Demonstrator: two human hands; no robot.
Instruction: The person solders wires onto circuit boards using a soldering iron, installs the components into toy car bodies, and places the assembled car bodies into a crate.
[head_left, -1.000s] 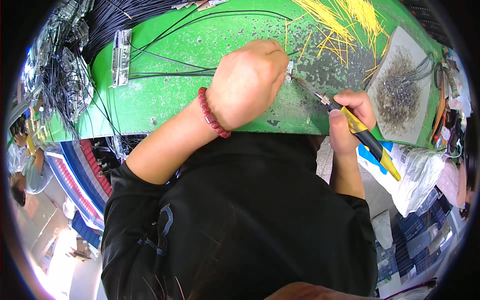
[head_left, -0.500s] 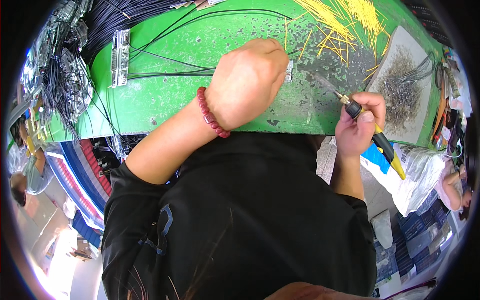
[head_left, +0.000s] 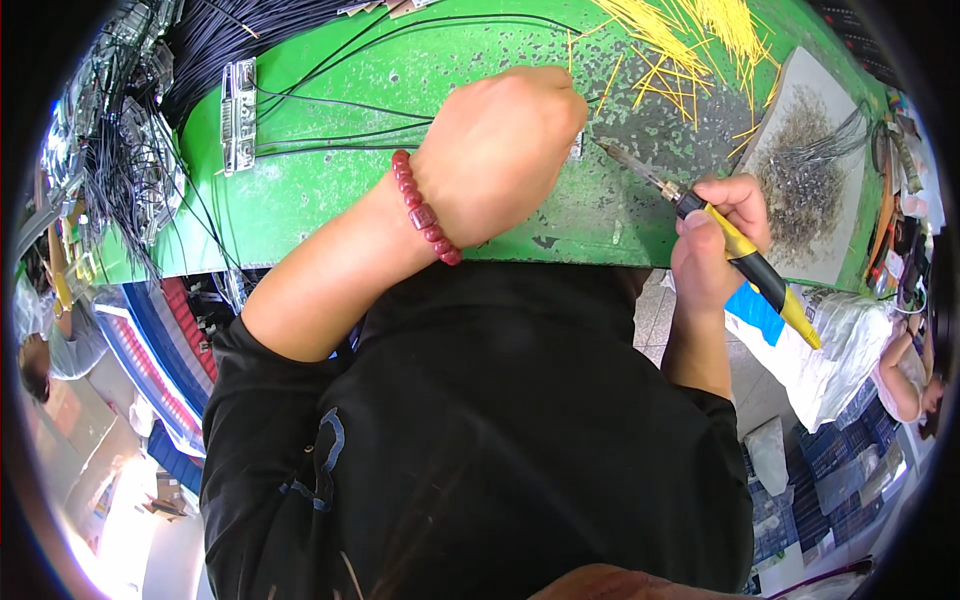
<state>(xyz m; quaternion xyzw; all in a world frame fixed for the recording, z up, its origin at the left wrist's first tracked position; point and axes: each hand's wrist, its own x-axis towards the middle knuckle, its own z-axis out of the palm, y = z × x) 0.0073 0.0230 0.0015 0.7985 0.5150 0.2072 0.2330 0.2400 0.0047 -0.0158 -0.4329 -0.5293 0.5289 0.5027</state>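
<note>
My left hand [head_left: 500,155], with a red bead bracelet at the wrist, is closed, knuckles up, above the green worktable [head_left: 330,210]. Its fingertips are hidden underneath, so I cannot make out what they hold. Thin black cables [head_left: 350,148] run in from the left and disappear under it. A small pale piece [head_left: 576,147] shows beside its right edge. My right hand [head_left: 715,235] grips a yellow and black soldering iron [head_left: 738,243] like a pen. The iron's tip points up and left, just short of the pale piece and apart from it.
A clear and silver part [head_left: 239,118] lies at the cables' left end. Bundled black wires [head_left: 225,60] pile up at the far left. Loose thin yellow sticks [head_left: 680,75] lie at the back right. A grey board [head_left: 840,225] with dark crumbs and fine wires is at right.
The soldering iron's tip has moved left and slightly up, closer to my left hand. My left hand has shifted a little up and rolled slightly, covering more of the pale piece.
</note>
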